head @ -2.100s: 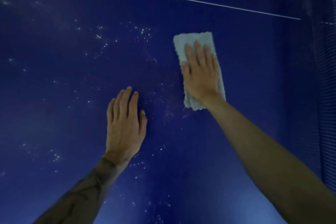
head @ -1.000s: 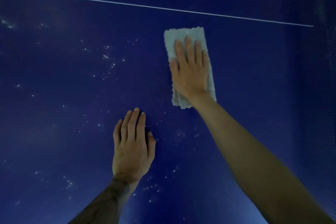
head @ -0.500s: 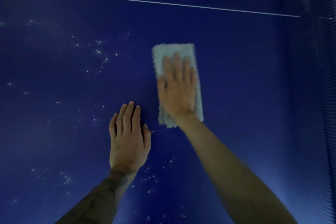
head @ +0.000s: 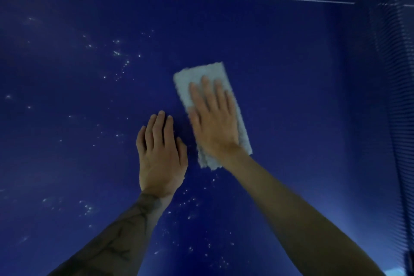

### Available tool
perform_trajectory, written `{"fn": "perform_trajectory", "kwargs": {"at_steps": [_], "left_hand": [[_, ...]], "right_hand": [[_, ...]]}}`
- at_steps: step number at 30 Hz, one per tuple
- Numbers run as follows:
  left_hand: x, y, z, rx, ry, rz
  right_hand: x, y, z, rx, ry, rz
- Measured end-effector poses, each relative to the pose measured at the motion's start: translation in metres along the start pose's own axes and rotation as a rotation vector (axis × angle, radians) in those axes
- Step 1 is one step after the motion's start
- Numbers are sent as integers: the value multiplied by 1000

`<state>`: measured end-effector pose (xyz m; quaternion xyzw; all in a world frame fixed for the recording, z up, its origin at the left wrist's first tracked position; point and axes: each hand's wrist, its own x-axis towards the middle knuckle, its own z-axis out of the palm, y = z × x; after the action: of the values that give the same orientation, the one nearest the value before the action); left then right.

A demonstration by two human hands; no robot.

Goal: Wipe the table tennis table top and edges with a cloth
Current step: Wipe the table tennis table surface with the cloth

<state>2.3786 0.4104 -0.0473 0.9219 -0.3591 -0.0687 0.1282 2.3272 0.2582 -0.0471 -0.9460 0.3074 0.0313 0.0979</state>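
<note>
Fingers (head: 159, 129) of your left hand (head: 161, 159) straight, flat on table top (head: 302, 107) among white specks (head: 117, 54), holding nothing. Your right hand (head: 215, 127), fingers straight, presses cloth (head: 202, 73) flat just beside it. Right of cloth, toward net (head: 394, 96), few specks show: likely wiped. Speckled left, edges remain.

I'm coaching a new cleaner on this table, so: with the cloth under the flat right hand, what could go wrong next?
1. The right hand presses flat on the cloth without gripping it, so it may slip or bunch.
2. The left hand rests flat among white specks and could smear them.
3. The specks spread left and nearer across the table top, so a narrow pass could miss them.
</note>
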Motion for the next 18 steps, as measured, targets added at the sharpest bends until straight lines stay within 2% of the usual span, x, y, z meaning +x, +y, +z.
{"fn": "perform_trajectory", "kwargs": {"at_steps": [2,3,7,10,12,15,16,18], "left_hand": [[0,-1,-1,-13,-4,6],[0,-1,-1,-20,-7,10],[-1,-1,-1,-33,14,19],[-1,0,-2,-77,27,11],[-3,-2,-5,-175,13,6],[-13,-15,-15,-241,21,44],[-20,-21,-18,-221,24,61],[-42,-31,-23,-176,17,64]], "right_hand": [[-36,7,4,-32,-34,-131],[-49,20,2,-37,-50,-111],[-45,60,-14,-4,-13,246],[-16,32,-13,61,43,373],[-24,-1,-5,63,42,276],[-79,-20,9,8,-12,-41],[-94,-13,9,-3,-37,-85],[-104,12,4,-17,-46,-19]]}}
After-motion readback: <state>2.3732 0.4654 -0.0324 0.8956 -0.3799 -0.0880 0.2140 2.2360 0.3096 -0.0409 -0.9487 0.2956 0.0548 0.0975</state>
